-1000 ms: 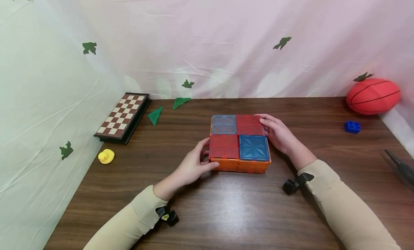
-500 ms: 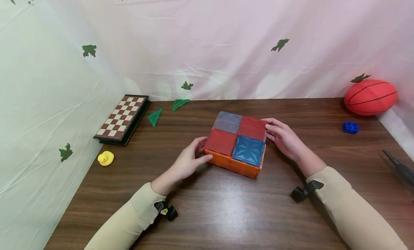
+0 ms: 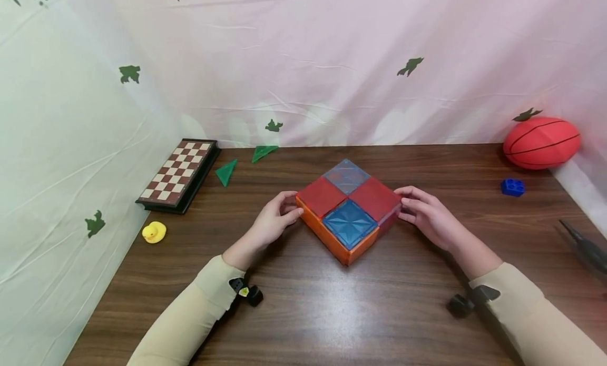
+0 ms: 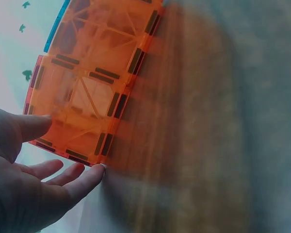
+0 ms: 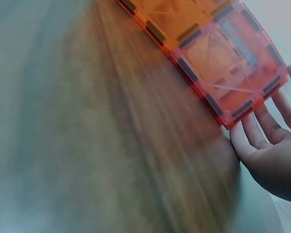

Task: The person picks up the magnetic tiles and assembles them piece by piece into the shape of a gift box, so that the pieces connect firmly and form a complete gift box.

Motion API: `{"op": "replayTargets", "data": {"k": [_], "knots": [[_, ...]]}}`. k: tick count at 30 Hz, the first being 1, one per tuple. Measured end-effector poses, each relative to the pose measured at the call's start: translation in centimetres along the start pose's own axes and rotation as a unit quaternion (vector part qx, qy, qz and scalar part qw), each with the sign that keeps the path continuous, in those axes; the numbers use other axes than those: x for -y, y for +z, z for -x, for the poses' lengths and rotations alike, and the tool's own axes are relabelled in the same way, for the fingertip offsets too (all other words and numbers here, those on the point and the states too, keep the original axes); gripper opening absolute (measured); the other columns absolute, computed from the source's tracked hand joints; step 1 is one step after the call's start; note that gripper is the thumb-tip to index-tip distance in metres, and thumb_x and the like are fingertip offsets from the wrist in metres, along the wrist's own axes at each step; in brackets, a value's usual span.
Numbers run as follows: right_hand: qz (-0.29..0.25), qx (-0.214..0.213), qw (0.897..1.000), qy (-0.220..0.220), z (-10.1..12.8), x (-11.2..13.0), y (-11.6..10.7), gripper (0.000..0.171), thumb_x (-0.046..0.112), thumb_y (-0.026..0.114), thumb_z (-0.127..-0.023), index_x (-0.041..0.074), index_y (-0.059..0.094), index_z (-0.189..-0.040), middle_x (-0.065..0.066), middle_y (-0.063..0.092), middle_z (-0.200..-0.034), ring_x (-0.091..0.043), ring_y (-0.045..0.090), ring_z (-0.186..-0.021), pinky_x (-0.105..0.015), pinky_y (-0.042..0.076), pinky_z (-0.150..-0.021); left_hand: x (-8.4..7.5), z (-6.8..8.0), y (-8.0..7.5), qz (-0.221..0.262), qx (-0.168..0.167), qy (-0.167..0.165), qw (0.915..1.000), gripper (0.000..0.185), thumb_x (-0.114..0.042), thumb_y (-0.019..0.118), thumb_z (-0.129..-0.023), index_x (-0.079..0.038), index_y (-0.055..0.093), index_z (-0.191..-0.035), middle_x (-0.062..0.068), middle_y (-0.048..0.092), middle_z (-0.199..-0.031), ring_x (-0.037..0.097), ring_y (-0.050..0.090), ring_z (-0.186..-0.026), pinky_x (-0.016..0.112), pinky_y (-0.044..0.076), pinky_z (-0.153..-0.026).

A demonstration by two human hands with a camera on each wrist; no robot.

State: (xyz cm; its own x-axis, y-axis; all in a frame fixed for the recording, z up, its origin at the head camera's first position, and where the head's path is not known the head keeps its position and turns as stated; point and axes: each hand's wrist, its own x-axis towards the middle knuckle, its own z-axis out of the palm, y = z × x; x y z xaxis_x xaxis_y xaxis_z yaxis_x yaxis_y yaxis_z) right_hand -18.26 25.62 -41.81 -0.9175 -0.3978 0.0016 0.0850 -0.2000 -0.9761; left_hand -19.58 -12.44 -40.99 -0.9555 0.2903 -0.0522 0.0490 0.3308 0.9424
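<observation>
A low square box of translucent magnetic tiles (image 3: 322,197) stands on the table with one corner toward me. Its top alternates red and blue, and the near blue tile (image 3: 351,224) carries a star pattern. Orange tiles make up the visible front sides, and a pinkish-red one sits near the right corner. My left hand (image 3: 270,221) holds the left corner; in the left wrist view its thumb lies on an orange side (image 4: 87,97) and its fingers reach round the edge. At the opposite corner, my right hand (image 3: 431,216) holds the box, fingertips against the pinkish-red end (image 5: 223,73).
Two green triangular tiles (image 3: 226,172) lie behind and left of the box. A chessboard case (image 3: 177,174) and a yellow rubber duck (image 3: 154,232) are at the left. On the right are a red ball (image 3: 541,143), a blue toy brick (image 3: 512,187) and a dark pointed object (image 3: 588,250).
The box has turned clockwise as seen from above, from nearly square-on to corner-on. My left hand has shifted slightly up and left, my right hand toward me and to the right.
</observation>
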Motion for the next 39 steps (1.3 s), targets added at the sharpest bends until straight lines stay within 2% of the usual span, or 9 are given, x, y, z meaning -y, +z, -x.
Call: {"op": "replayTargets", "data": {"k": [4,14,21,31,35,39], "knots": [[0.004,0.022,1.000,-0.003,1.0,0.0,0.2,0.024,0.009,0.042,-0.110,0.006,0.059,-0.127,-0.005,0.059,-0.123,-0.014,0.061,-0.111,-0.031,0.053,-0.095,0.0,-1.1,0.0,0.046,0.000,-0.020,0.9987,0.046,-0.006,0.064,-0.101,0.003,0.049,-0.143,0.022,0.058,-0.133,0.033,0.061,-0.119,0.041,0.055,-0.093],[-0.011,0.110,0.994,0.011,2.9,-0.2,0.9,0.026,0.003,0.035,-0.109,0.005,0.056,-0.125,-0.008,0.061,-0.120,-0.017,0.064,-0.111,-0.040,0.053,-0.097,-0.5,-3.7,0.3,0.098,-0.009,-0.064,0.9931,0.043,-0.012,0.061,-0.103,0.001,0.049,-0.142,0.021,0.055,-0.136,0.032,0.059,-0.122,0.045,0.053,-0.097],[-0.030,0.153,0.988,0.013,3.2,-0.5,1.3,0.026,-0.002,0.033,-0.108,0.000,0.053,-0.124,-0.010,0.061,-0.117,-0.021,0.063,-0.111,-0.044,0.053,-0.097,-0.5,-4.7,0.7,0.137,-0.006,-0.074,0.9878,0.042,-0.010,0.058,-0.105,0.004,0.047,-0.143,0.024,0.054,-0.137,0.033,0.059,-0.122,0.047,0.052,-0.097],[-0.009,0.136,0.991,0.019,3.1,-0.5,1.0,0.026,0.001,0.034,-0.109,0.000,0.054,-0.125,-0.010,0.061,-0.120,-0.021,0.063,-0.112,-0.042,0.053,-0.097,-0.2,-4.6,0.7,0.133,0.016,-0.082,0.9875,0.043,-0.012,0.057,-0.106,0.003,0.045,-0.144,0.023,0.054,-0.138,0.033,0.057,-0.125,0.047,0.052,-0.097],[0.003,0.107,0.994,0.021,2.8,-0.5,0.6,0.028,0.004,0.035,-0.110,0.001,0.055,-0.130,-0.010,0.059,-0.126,-0.021,0.063,-0.115,-0.039,0.052,-0.098,-0.2,-4.0,0.2,0.108,0.024,-0.087,0.9901,0.044,-0.014,0.058,-0.105,0.002,0.045,-0.144,0.021,0.054,-0.138,0.033,0.057,-0.125,0.045,0.053,-0.097],[0.004,0.078,0.997,0.015,2.2,-0.5,0.2,0.028,0.005,0.037,-0.110,0.002,0.055,-0.131,-0.009,0.058,-0.130,-0.021,0.063,-0.117,-0.038,0.052,-0.098,0.1,-3.4,-1.0,0.044,0.002,-0.072,0.9964,0.045,-0.014,0.062,-0.103,0.002,0.048,-0.142,0.020,0.056,-0.135,0.032,0.059,-0.121,0.043,0.053,-0.096]]}}
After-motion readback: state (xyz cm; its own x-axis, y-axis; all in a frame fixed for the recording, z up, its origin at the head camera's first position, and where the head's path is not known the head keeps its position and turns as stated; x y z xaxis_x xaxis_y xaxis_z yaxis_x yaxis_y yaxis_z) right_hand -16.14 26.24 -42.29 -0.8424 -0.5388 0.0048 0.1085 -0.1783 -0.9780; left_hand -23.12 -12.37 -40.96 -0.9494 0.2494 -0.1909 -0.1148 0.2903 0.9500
